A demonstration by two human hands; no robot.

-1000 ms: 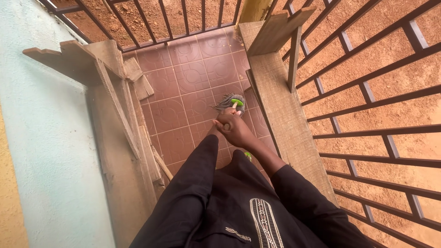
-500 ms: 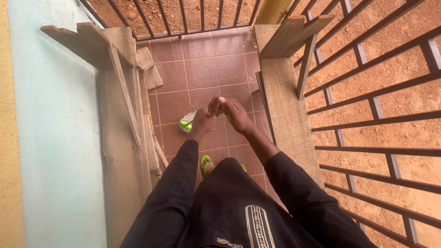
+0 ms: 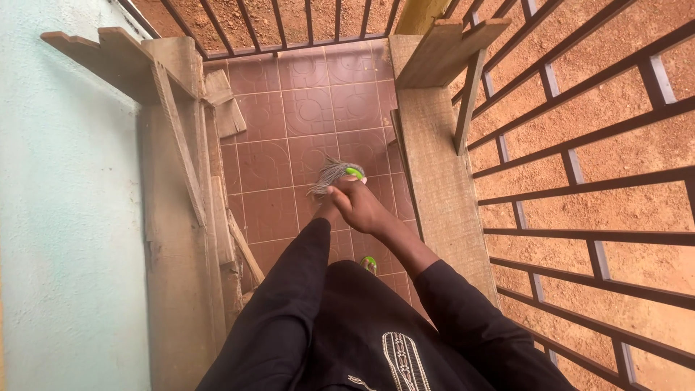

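Broom bristles [image 3: 329, 176], grey and splayed out from a bright green head, are seen over the middle of the brown patterned tile floor [image 3: 289, 116], roughly midway between the wooden boards along its left and right edges. The broom is gripped by the right hand [image 3: 360, 206], whose fingers are wrapped closed around the handle just behind the green head, so that the handle itself is hidden under the fist. The left hand [image 3: 327, 213] is mostly covered by the right one; only a small part of it shows at the wrist, close against the right hand, and whether it is closed on the handle cannot be told. Both arms are clad in dark sleeves, and a dark garment with pale embroidery fills the lower part of the view. A green sandal [image 3: 369, 264] is glimpsed on the floor just below the hands, near the bottom edge of the tiled area. Rough wooden planks [image 3: 177, 217] are stood against the pale plastered wall [image 3: 65, 217] along the floor's left edge, and a broad weathered board [image 3: 441, 188] is laid along its right edge beside a dark metal railing [image 3: 579, 174]. Reddish bare earth is seen through the bars at the right and beyond the far edge.
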